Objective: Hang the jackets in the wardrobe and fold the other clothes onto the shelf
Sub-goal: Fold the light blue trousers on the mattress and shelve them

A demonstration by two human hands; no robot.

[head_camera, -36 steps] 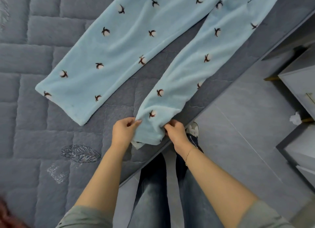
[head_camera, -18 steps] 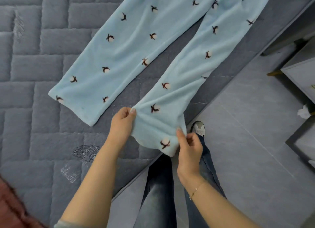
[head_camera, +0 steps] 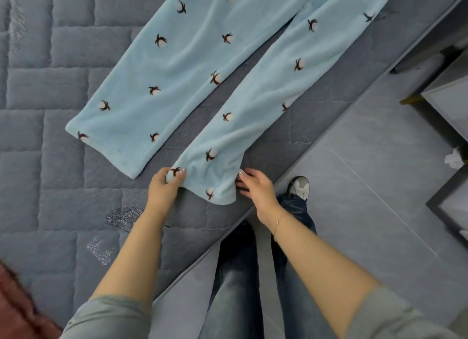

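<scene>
Fleece pyjama trousers (head_camera: 202,67) lie spread on the quilted bed (head_camera: 50,161); left hand (head_camera: 164,186) and right hand (head_camera: 255,186) pinch the near hem's corners. Uneven pulling would likely skew the leg or drag it off the edge.

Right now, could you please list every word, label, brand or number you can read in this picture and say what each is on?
There is no readable text.
Pyjama trousers: only a printed pattern, no letters.
Quilted bed cover: silvery stitched motifs, not writing.
Shoe: no brand mark that can be made out.
</scene>
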